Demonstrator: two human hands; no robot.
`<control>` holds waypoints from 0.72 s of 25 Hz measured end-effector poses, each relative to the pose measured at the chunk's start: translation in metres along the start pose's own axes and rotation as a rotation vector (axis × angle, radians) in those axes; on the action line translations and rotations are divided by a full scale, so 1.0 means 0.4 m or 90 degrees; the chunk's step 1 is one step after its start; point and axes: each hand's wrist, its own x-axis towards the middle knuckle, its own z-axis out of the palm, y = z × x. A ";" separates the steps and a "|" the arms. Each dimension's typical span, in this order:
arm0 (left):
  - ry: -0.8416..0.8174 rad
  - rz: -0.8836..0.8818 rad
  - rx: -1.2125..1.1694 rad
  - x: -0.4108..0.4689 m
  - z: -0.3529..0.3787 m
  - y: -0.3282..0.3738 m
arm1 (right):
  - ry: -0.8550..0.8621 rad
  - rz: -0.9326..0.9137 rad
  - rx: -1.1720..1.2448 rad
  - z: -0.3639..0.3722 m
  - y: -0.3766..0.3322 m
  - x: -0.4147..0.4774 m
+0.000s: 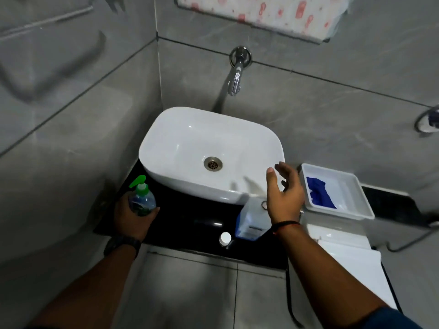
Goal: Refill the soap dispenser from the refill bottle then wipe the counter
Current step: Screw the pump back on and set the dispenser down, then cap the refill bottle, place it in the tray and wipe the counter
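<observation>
My left hand [133, 218] grips the soap dispenser [141, 198], a small clear bottle with a green pump, at the left end of the black counter [190, 217]. The refill bottle [250, 220], clear with bluish liquid and a label, stands on the counter right of the basin, with its mouth uncapped. Its white cap [225, 238] lies near the counter's front edge. My right hand [283, 193] hovers open above the refill bottle, holding nothing. A blue cloth [319, 192] lies in a white tray [356, 203] to the right.
A white basin [180, 143] with a metal drain sits on the counter under a wall tap [236, 77]. Grey tiled walls close in at left and behind. A white surface [351, 262] lies below the tray at right.
</observation>
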 end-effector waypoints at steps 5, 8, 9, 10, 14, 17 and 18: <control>0.051 0.003 0.028 -0.024 0.019 -0.039 | 0.048 0.066 0.039 -0.061 0.078 -0.030; 0.110 -0.085 0.070 -0.082 0.032 -0.023 | -0.005 0.122 0.008 -0.093 0.127 -0.084; 0.137 -0.130 0.102 -0.118 0.045 -0.008 | -0.043 0.150 0.004 -0.100 0.147 -0.102; 0.165 -0.169 0.144 -0.157 0.063 0.011 | -0.084 0.179 0.007 -0.103 0.166 -0.118; 0.216 -0.143 0.243 -0.249 0.154 0.098 | -0.223 0.209 -0.006 -0.098 0.234 -0.140; 0.019 0.028 0.244 -0.265 0.223 0.130 | -0.281 0.189 -0.041 -0.090 0.278 -0.125; -0.110 0.070 0.240 -0.271 0.245 0.135 | -0.293 0.189 -0.041 -0.091 0.290 -0.117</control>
